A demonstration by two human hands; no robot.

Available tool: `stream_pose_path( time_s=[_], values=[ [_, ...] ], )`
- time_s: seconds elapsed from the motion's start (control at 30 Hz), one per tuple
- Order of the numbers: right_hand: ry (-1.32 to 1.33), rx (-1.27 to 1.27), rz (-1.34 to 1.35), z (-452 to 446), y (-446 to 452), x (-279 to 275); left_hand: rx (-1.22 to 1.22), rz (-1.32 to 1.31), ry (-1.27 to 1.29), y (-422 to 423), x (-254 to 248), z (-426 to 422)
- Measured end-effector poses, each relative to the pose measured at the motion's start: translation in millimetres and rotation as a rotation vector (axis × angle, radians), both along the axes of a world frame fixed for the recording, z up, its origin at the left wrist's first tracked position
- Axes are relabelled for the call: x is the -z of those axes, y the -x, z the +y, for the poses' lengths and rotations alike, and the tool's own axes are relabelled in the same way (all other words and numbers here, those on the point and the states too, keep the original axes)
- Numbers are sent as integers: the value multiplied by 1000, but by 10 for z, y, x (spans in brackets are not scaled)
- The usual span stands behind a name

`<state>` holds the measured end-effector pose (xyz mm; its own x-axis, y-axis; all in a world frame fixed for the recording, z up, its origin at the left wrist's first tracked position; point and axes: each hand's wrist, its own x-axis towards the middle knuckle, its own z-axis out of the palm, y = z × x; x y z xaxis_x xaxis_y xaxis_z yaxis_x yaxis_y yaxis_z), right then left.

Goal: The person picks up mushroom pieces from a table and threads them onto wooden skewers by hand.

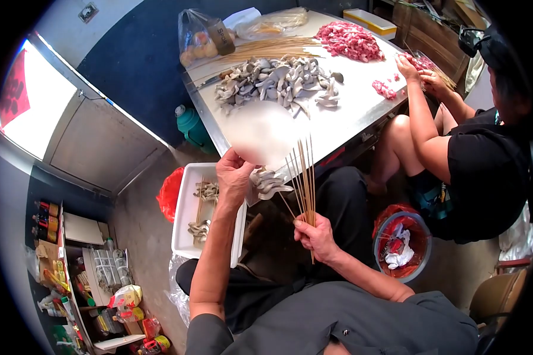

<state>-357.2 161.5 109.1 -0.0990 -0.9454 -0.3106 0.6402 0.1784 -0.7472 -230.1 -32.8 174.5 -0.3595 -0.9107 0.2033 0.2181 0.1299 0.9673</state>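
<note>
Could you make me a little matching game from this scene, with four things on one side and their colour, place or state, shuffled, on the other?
Things:
1. Bundle of skewers
2. Pile of meat
3. Jug
4. Tray

Descriptions:
A. Turquoise, beside the table
B. White, with skewered mushrooms lying in it
C. Gripped in the person's right hand
D. Pinkish red, on the tabletop

Pairs: 1-C, 2-D, 3-A, 4-B
</note>
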Motion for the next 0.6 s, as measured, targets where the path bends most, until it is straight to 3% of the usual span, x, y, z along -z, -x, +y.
stream_pose_path(
  time_s=[0.47, 0.6],
  values=[
    [8, -15, -12, -4, -11, 19, -20, 26, 65, -36, 1, 57],
    [-21, -14, 15, 15, -8, 17, 44, -71, 10, -93, -6, 76]
  ],
)
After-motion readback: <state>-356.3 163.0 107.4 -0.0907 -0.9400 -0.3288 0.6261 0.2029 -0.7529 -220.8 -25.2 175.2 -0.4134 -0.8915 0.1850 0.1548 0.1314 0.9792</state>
